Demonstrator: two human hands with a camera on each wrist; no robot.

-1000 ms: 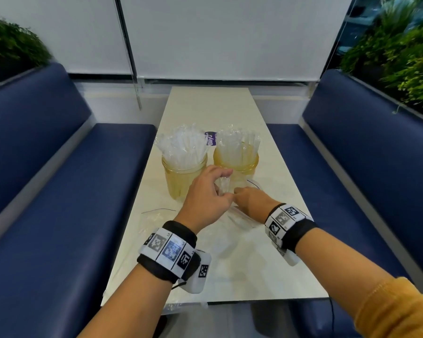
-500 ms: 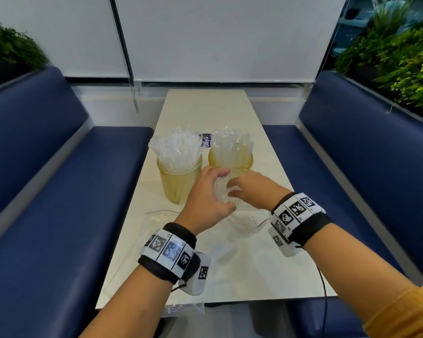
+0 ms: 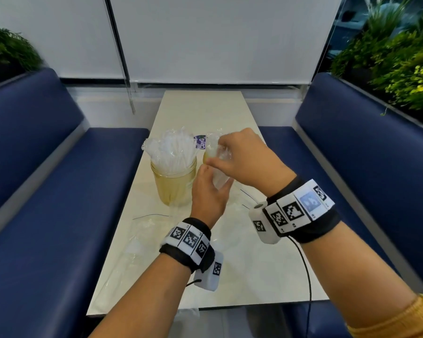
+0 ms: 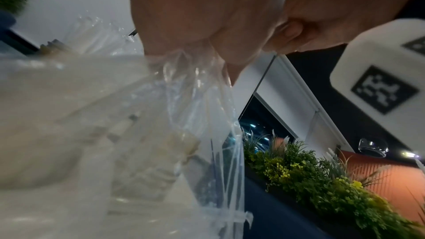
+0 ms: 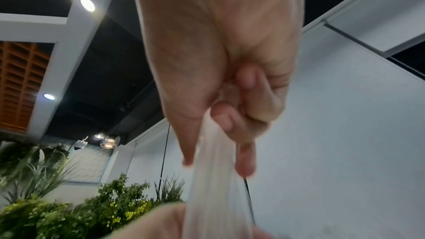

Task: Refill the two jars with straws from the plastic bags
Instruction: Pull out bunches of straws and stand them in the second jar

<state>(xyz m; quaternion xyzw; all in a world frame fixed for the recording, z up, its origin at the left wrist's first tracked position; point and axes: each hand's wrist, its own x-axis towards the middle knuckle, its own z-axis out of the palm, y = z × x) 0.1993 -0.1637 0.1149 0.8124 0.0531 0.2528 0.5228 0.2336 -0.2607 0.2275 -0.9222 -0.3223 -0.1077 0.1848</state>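
Observation:
Two amber glass jars stand mid-table. The left jar (image 3: 174, 185) is packed with wrapped white straws (image 3: 172, 148). Only a sliver of the right jar (image 3: 206, 157) shows behind my hands. My left hand (image 3: 211, 178) grips the gathered neck of a clear plastic bag (image 4: 197, 101), held off the table in front of the jars. Just above it, my right hand (image 3: 217, 156) pinches a bundle of wrapped straws (image 5: 212, 179) coming up out of the bag, close to the right jar's mouth. In the right wrist view, thumb and fingers curl round the bundle.
A flat clear bag (image 3: 142, 237) lies on the pale table (image 3: 254, 276) at the near left. A purple label (image 3: 200, 141) stands behind the jars. Blue bench seats (image 3: 59, 215) flank the table, with plants behind both. A black cable (image 3: 308, 276) hangs from my right wrist.
Both hands have lifted off the table with the bag. The right hand has gone up and forward toward the right jar, drawing straws out, and now covers it.

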